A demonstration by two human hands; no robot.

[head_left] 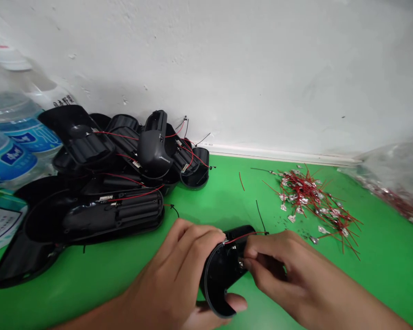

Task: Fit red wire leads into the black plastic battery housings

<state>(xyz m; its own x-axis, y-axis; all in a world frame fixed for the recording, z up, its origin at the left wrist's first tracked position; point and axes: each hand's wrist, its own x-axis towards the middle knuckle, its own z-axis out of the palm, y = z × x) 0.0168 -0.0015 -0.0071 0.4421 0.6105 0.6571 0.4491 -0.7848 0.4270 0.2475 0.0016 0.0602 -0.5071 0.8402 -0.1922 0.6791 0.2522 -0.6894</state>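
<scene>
My left hand (179, 270) is wrapped round a black plastic housing (218, 270) with a curved, hollow end turned towards me. Its thumb shows below the housing's lower rim. A red wire (242, 237) runs along the housing's upper part towards a thin black wire (259, 215). With thumb and forefinger closed, my right hand (282, 263) pinches a small metal contact (241, 263) against the inside of the housing. The fingertips hide part of that contact. Another small metal piece (233, 247) shows inside, just above it.
Several similar black housings (117, 215) with red wires are piled at the left. Water bottles (17, 133) stand behind them, by the white wall (248, 73). Loose metal contacts with red wires (306, 197) lie on the green table (223, 197). A clear plastic bag (395, 174) sits at the right.
</scene>
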